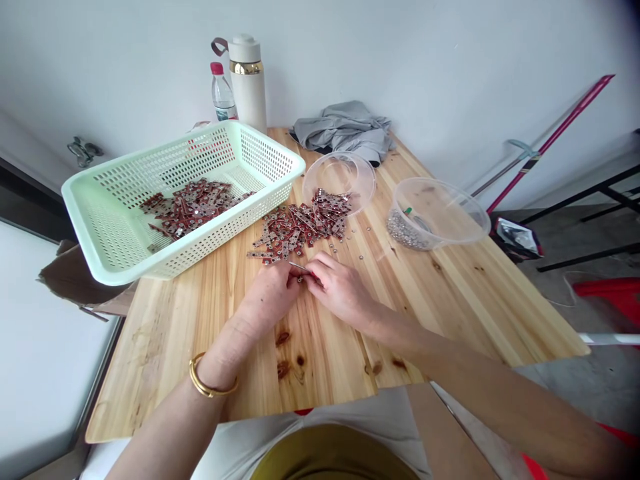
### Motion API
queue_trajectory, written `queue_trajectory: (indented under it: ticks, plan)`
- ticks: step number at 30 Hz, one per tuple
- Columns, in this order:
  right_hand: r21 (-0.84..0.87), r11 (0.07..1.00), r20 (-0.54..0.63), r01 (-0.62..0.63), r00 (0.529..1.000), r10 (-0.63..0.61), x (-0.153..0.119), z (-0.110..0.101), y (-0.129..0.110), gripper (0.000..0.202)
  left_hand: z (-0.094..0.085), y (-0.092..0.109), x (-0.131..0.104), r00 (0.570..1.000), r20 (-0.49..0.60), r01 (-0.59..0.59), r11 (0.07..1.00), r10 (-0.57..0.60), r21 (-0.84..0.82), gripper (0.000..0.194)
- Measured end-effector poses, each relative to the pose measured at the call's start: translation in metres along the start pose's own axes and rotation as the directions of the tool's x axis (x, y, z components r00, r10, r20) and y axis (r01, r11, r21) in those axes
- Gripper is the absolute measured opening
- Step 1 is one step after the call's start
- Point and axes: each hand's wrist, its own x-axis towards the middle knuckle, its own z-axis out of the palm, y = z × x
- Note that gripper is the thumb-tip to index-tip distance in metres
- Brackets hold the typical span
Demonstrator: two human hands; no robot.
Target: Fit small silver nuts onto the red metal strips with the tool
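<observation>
My left hand (276,288) and my right hand (339,285) meet over the wooden table, fingertips pinched close together. Between them shows the edge of a small flat metal-and-red strip (299,267), mostly hidden by the fingers. A tiny metal nut (300,279) sits right by the fingertips. Just beyond my hands lies a heap of similar red-brown strips with metal fittings (295,227), some resting on a round clear lid (367,180). A few loose nuts (361,257) are scattered to the right of the heap.
A pale green perforated basket (200,260) holding more strips (193,207) stands at left. A clear plastic tub (450,233) of small metal parts (406,232) is at right. Behind are grey cloth (345,130), a white flask (249,93) and a plastic bottle (221,90).
</observation>
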Motion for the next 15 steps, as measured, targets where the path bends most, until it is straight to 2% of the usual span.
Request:
queue_trajectory:
  ticks: [15]
  plan:
    - [-0.008,0.999,0.015,-0.052,0.999,0.052,-0.0008,0.0034,0.003,0.007,0.0061,-0.0043,-0.0011,0.999,-0.033,0.007,1.0,-0.007,0.018,0.029]
